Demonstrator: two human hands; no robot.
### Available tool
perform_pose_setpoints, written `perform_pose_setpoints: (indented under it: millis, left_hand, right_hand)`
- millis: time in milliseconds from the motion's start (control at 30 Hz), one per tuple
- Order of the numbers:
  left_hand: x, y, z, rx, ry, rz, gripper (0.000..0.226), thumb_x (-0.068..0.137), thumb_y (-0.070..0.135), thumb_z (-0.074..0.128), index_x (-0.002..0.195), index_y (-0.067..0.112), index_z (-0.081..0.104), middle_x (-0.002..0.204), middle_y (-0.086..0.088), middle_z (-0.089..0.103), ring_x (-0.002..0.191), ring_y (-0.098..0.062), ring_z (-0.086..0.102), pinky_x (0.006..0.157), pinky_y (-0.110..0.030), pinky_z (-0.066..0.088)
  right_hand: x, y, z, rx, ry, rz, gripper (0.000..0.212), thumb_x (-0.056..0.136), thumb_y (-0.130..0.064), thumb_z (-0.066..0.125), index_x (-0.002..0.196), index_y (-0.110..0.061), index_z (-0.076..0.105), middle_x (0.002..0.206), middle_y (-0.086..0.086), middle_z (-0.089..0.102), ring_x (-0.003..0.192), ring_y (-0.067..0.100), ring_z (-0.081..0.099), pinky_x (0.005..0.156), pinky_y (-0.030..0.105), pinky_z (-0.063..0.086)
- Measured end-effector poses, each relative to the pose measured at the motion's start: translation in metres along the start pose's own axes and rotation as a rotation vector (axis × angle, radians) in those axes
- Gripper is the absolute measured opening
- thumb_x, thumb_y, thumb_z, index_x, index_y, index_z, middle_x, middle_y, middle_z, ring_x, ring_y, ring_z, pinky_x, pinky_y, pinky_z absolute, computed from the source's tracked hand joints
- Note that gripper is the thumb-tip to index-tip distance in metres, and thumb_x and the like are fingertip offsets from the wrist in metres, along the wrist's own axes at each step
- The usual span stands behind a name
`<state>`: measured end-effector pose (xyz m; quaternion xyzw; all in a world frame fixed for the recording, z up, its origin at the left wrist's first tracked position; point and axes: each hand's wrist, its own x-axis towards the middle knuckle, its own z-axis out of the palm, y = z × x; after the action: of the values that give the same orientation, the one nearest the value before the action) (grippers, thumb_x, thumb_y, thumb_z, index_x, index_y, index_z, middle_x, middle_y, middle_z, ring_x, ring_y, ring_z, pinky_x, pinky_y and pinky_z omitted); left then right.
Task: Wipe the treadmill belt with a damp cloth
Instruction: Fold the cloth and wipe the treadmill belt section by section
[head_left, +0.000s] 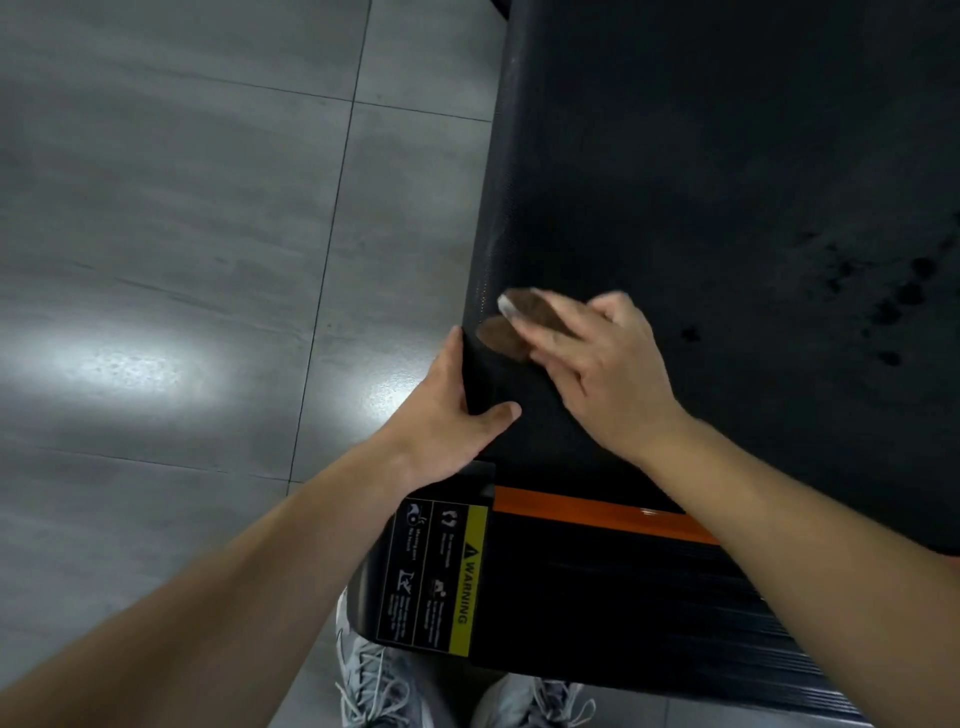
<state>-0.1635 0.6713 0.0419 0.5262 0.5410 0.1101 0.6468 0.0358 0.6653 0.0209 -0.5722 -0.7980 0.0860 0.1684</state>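
At the near end, below the treadmill, two light shoes (374, 675) stand on the grey floor (182, 234). Above them is the black end cover with a yellow warning label (434, 577) and an orange stripe (571, 506).

Just behind the stripe, the left hand (447, 415) grips the left edge of the belt (727, 182). The thumb lies on top and the other fingers curl round the edge, out of sight. A little further, the right hand (608, 374) presses a brown cloth (519, 322) flat onto the belt, near that left edge, with the fingers rather straight and slightly apart.

The cloth is bunched and blurred. The part that shows sticks out from under the fingertips toward the left edge, so I think it lies more across the belt than along it. The belt's long axis runs away from the person.

Further right, dark wet spots (893, 296) sit on the belt.

Risks, as I judge them: a firm push could roll the loose belt and pinch the fingers curled under its edge. The cloth could also slide off the left edge.
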Motion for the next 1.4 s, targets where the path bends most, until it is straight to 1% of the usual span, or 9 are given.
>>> perform_pose_setpoints:
  millis: [133, 367, 567, 633, 833, 1000, 1167, 1267, 1400]
  left_hand:
    - [0.000, 0.000, -0.002, 0.026, 0.002, 0.004, 0.060, 0.093, 0.015, 0.073, 0.136, 0.040, 0.039, 0.119, 0.022, 0.063, 0.103, 0.023, 0.057, 0.077, -0.001, 0.046]
    - [-0.001, -0.003, -0.001, 0.037, 0.016, -0.004, 0.058, 0.094, 0.015, 0.072, 0.137, 0.038, 0.041, 0.120, 0.019, 0.062, 0.099, 0.025, 0.056, 0.075, 0.003, 0.043]
    - [0.002, -0.005, -0.003, -0.018, -0.023, -0.031, 0.061, 0.094, 0.004, 0.066, 0.127, 0.051, 0.044, 0.110, 0.026, 0.069, 0.105, 0.016, 0.061, 0.083, -0.008, 0.050]
    - [0.004, -0.005, -0.010, -0.181, -0.029, -0.082, 0.056, 0.088, -0.003, 0.053, 0.124, 0.039, 0.056, 0.108, 0.020, 0.074, 0.106, 0.007, 0.066, 0.090, -0.016, 0.051]
    - [-0.003, -0.004, -0.011, -0.314, 0.021, -0.221, 0.042, 0.110, 0.043, 0.030, 0.128, 0.031, 0.066, 0.125, 0.010, 0.073, 0.125, -0.011, 0.063, 0.116, -0.042, 0.042]
    - [0.003, -0.007, -0.009, -0.355, 0.079, -0.227, 0.059, 0.108, 0.054, 0.028, 0.124, 0.013, 0.068, 0.117, -0.013, 0.075, 0.109, -0.021, 0.070, 0.105, -0.043, 0.049]
    - [0.005, -0.001, 0.006, -0.184, 0.127, -0.204, 0.039, 0.108, 0.044, 0.042, 0.142, 0.026, 0.049, 0.121, 0.008, 0.068, 0.115, -0.010, 0.063, 0.100, -0.030, 0.048]
    - [0.008, 0.002, 0.016, -0.114, 0.155, -0.167, 0.030, 0.107, 0.042, 0.044, 0.134, 0.031, 0.043, 0.118, 0.011, 0.064, 0.113, -0.011, 0.062, 0.097, -0.031, 0.048]
    - [0.012, 0.012, 0.022, -0.194, 0.192, -0.202, 0.023, 0.108, 0.041, 0.044, 0.125, 0.025, 0.041, 0.108, -0.006, 0.065, 0.074, -0.007, 0.074, 0.060, -0.025, 0.058]
  right_hand:
    - [0.042, -0.009, 0.012, -0.047, 0.047, 0.072, 0.040, 0.098, -0.025, 0.056, 0.138, -0.030, 0.057, 0.131, -0.006, 0.062, 0.088, 0.026, 0.047, 0.074, 0.042, 0.047]
    - [-0.058, 0.000, -0.011, -0.096, -0.121, -0.074, 0.057, 0.094, -0.015, 0.064, 0.145, -0.030, 0.044, 0.144, 0.001, 0.051, 0.092, 0.025, 0.045, 0.082, 0.039, 0.043]
    - [0.026, -0.005, 0.017, -0.108, -0.044, 0.038, 0.044, 0.105, -0.018, 0.046, 0.146, -0.032, 0.045, 0.144, -0.006, 0.052, 0.091, 0.023, 0.046, 0.079, 0.038, 0.043]
    - [0.015, -0.010, 0.012, -0.029, -0.051, -0.001, 0.044, 0.100, -0.013, 0.055, 0.140, -0.030, 0.053, 0.143, -0.006, 0.053, 0.088, 0.022, 0.042, 0.077, 0.037, 0.044]
    - [-0.041, -0.017, -0.016, 0.198, -0.236, -0.242, 0.036, 0.094, -0.013, 0.062, 0.124, -0.031, 0.068, 0.138, -0.006, 0.060, 0.085, 0.023, 0.045, 0.071, 0.035, 0.041]
    - [-0.003, -0.033, 0.001, 0.245, -0.160, -0.166, 0.036, 0.096, -0.013, 0.061, 0.126, -0.032, 0.066, 0.132, -0.013, 0.063, 0.077, 0.023, 0.043, 0.069, 0.038, 0.041]
    - [-0.062, -0.015, -0.025, 0.343, -0.327, -0.108, 0.028, 0.099, -0.024, 0.054, 0.115, -0.036, 0.073, 0.134, -0.013, 0.061, 0.087, 0.020, 0.044, 0.070, 0.039, 0.044]
    - [-0.067, -0.006, -0.031, 0.363, -0.328, -0.080, 0.028, 0.098, -0.023, 0.055, 0.113, -0.037, 0.073, 0.132, -0.016, 0.062, 0.089, 0.018, 0.043, 0.073, 0.034, 0.040]
    - [-0.029, -0.022, -0.011, 0.302, -0.231, -0.062, 0.031, 0.097, -0.015, 0.060, 0.113, -0.037, 0.073, 0.125, -0.020, 0.064, 0.087, 0.018, 0.042, 0.079, 0.034, 0.038]
